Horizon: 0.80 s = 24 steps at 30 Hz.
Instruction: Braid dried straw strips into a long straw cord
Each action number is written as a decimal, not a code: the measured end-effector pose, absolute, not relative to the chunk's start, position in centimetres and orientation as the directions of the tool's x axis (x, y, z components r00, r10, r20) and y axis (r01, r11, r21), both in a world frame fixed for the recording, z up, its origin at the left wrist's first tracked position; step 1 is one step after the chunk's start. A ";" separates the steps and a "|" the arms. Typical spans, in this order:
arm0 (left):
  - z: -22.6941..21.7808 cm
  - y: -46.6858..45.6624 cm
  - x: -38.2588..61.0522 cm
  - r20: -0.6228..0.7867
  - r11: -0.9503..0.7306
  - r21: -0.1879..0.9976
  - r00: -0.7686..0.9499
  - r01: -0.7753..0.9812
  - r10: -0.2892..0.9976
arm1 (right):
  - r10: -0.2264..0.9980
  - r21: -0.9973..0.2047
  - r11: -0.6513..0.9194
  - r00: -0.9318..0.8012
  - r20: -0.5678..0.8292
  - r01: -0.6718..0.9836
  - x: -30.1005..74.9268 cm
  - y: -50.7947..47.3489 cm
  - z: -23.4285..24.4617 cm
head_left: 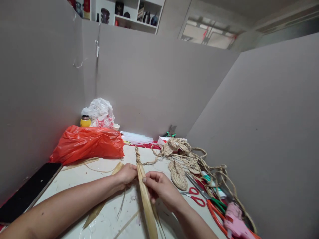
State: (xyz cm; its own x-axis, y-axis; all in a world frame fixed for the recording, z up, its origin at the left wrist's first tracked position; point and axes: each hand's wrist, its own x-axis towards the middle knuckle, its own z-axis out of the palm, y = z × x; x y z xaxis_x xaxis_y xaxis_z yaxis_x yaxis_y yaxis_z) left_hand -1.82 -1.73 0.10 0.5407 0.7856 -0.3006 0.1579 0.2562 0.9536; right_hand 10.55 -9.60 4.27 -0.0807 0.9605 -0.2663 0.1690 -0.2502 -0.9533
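My left hand (127,175) and my right hand (159,187) both pinch a long pale dried leaf strip (147,205) that lies along the white table (74,181). Their fingers are closed on its upper part, one hand on each side. A thin twisted rope (147,162) is knotted at the strip's top end and runs right toward a pile of woven straw pieces (178,156). More dried leaf strips (99,209) lie under my left forearm.
A red plastic bag (87,143), a white bag (99,113) and a yellow jar (85,121) sit at the back left. A black tablet (30,191) lies left. Red scissors (195,196), other tools and a pink glue gun (235,224) crowd the right. Grey partitions enclose the table.
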 end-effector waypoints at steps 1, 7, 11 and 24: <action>0.2 -1.7 -1.8 -0.304 0.266 0.952 0.536 0.148 0.787 | 0.964 -0.952 -0.248 -0.052 -0.261 0.182 10.6 -9.5 4.1; 0.6 -1.5 -1.5 -0.314 0.306 0.948 0.445 0.093 0.838 | 0.995 -0.923 -0.078 0.080 -0.052 0.376 10.8 -9.1 1.6; 0.4 -1.9 -1.2 -0.319 0.318 0.946 0.398 0.071 0.860 | 1.000 -0.923 -0.023 0.021 -0.016 0.385 10.4 -9.5 0.8; -0.3 -3.1 -0.9 -0.268 0.277 0.960 0.412 0.040 0.871 | 0.973 -0.962 -0.230 0.029 -0.228 0.145 9.7 -9.2 1.4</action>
